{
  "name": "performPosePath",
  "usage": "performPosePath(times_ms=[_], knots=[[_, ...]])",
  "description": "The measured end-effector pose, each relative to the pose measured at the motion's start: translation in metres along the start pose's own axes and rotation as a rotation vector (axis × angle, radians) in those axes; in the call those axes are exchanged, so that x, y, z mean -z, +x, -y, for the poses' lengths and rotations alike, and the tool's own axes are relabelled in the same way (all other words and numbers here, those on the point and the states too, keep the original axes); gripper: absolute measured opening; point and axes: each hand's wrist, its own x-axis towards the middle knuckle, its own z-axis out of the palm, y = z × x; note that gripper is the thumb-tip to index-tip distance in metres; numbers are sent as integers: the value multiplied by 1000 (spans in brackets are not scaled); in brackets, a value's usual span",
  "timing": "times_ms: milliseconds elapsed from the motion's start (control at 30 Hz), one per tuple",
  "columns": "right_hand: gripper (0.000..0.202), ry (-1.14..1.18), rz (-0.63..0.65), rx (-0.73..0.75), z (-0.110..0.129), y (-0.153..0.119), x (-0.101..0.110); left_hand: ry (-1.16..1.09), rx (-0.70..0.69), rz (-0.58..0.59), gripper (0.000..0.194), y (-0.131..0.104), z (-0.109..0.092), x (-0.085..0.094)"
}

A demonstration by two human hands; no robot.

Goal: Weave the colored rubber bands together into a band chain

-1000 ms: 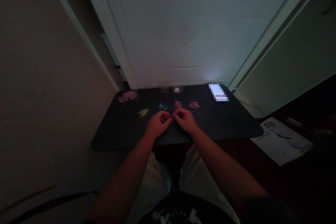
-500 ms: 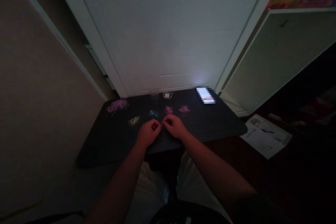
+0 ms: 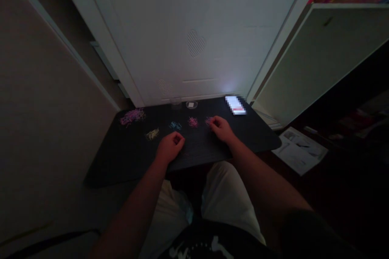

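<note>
My left hand (image 3: 170, 147) rests near the front of the black table (image 3: 121, 162), thumb and fingers curled together; whatever may be in them is too small to see. A faint reddish bit (image 3: 186, 154) lies just right of it. Over the rightmost pile of pinkish-purple strips (image 3: 208, 121), my right hand (image 3: 223, 129) has its fingertips pinched together and partly hides that pile. Leftward from there lie small piles of thin strips: pink (image 3: 192, 122), blue (image 3: 175, 125) and pale yellow (image 3: 152, 133). A larger purple-pink heap (image 3: 133, 117) sits at the back left corner.
A lit phone (image 3: 235, 105) lies at the table's back right. Along the back edge are a small round clear dish (image 3: 191, 105) with a white square and a faint clear container (image 3: 176, 103). A white panel (image 3: 170, 28) rises behind. Printed sheets (image 3: 300, 149) lie at right.
My right hand has moved away from my left, right and forward to the rightmost pile. My left hand stays almost in place. The view has shifted slightly.
</note>
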Motion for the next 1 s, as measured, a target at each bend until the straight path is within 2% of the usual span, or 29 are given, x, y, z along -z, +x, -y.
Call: performPosePath(times_ms=[100,200,267,300,467,567,667,733,833,867,1000], knots=[[8,21,1,10,1,13,7,-17,4,-5,18,-1,-1,0],[9,-70,-249,54,9,27,19,-17,0,-15,18,-2,-2,0],[11,-196,-341,55,14,35,26,-13,-8,-24,18,-3,-2,-1],[12,-274,-323,51,15,38,29,-14,-13,-27,18,-3,-2,-1],[10,-661,-63,27,9,41,31,-58,-30,-31,17,-2,4,-3],[17,-711,-86,47,10,32,26,-199,-38,-61,17,1,11,-3],[23,-661,-112,110,23,16,13,-423,3,-116,15,3,16,-3],[23,-602,36,198,37,3,-3,-514,40,-144,14,5,18,-3],[25,-477,427,417,54,-16,-32,-551,46,-182,12,5,18,-3],[28,-454,503,462,57,-21,-41,-550,44,-196,12,5,18,-3],[28,-425,604,491,53,-28,-66,-531,51,-246,12,3,19,-3]])
